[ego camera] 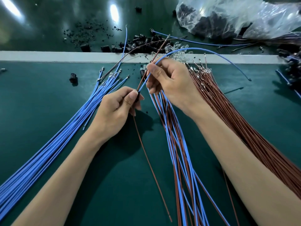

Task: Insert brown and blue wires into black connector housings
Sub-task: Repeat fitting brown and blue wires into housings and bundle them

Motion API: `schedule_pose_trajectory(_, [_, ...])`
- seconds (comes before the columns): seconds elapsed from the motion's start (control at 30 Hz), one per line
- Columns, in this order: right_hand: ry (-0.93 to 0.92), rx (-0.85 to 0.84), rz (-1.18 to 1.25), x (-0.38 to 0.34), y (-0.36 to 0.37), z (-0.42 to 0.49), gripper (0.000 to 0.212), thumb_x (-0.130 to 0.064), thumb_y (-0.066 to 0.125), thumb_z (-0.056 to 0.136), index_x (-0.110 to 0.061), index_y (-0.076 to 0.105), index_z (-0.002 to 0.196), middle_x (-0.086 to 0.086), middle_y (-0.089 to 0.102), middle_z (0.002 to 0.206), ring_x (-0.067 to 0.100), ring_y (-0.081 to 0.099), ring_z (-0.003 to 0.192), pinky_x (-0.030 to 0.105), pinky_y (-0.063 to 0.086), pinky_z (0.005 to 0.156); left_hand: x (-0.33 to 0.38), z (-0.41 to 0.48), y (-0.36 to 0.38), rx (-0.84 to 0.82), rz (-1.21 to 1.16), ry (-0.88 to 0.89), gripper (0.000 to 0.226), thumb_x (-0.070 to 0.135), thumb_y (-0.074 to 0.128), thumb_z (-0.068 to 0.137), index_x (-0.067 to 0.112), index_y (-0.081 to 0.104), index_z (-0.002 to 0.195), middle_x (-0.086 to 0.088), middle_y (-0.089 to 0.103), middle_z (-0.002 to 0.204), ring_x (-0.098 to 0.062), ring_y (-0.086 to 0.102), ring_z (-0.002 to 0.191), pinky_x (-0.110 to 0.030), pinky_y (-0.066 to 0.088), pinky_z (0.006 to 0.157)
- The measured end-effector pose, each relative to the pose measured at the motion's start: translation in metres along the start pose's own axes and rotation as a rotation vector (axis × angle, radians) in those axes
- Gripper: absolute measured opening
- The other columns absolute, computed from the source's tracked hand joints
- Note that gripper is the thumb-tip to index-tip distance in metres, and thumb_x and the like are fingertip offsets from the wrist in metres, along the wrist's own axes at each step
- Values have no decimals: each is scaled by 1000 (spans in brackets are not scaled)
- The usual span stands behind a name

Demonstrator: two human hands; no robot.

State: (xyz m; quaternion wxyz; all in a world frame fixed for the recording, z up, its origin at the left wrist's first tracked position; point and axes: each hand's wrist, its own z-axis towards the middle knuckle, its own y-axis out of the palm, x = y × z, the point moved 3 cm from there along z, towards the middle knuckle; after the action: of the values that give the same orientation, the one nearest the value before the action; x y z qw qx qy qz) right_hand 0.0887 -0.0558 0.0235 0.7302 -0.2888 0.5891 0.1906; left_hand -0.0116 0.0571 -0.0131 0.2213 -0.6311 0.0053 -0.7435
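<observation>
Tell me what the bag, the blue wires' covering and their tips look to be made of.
Bag: thin clear plastic film with a glossy finish. It crinkles and shines, and dark parts show through it.
Blue wires: a smooth, flexible coating, probably plastic or rubber insulation. They bend in soft curves.
Tips: bare silvery metal, it seems. They give small bright glints but are too small to tell more.

Head camera looks steeply down, close over the green table (48,128).

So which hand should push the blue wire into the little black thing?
The right hand. It pinches the blue wire just above the black housing, so it probably only needs to push down. The left hand is busy gripping that housing.
</observation>
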Motion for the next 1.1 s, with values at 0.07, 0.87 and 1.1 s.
schedule_pose_trajectory(0.07, [1, -32, 11, 1, 2, 0, 24, -14, 51, 97, -13, 55, 74, 1, 62, 61, 10, 59, 47, 17, 45, 49, 1, -1, 0, -16, -6, -3, 21, 18, 41, 97, 11, 59, 88, -3, 59, 69, -6, 52, 55, -15, 45, 58])
schedule_pose_trajectory(0.87, [109, -158, 148, 7, 12, 0, 10, -17, 54, 96, -20, 53, 86, -7, 63, 67, 8, 64, 55, 16, 48, 54, 2, -2, -9, -125, -210, -159, 34, 27, 40, 95, 11, 65, 77, 0, 67, 64, -16, 56, 55, -25, 43, 58])
schedule_pose_trajectory(1.1, [48, -112, 178, 4, 8, -1, 12, -12, 61, 91, -20, 57, 83, -4, 64, 69, 6, 64, 57, 15, 49, 57, 6, -2, -8, -76, -189, -127, 24, 28, 52, 94, 12, 62, 80, 5, 64, 61, -8, 53, 52, -17, 44, 58])
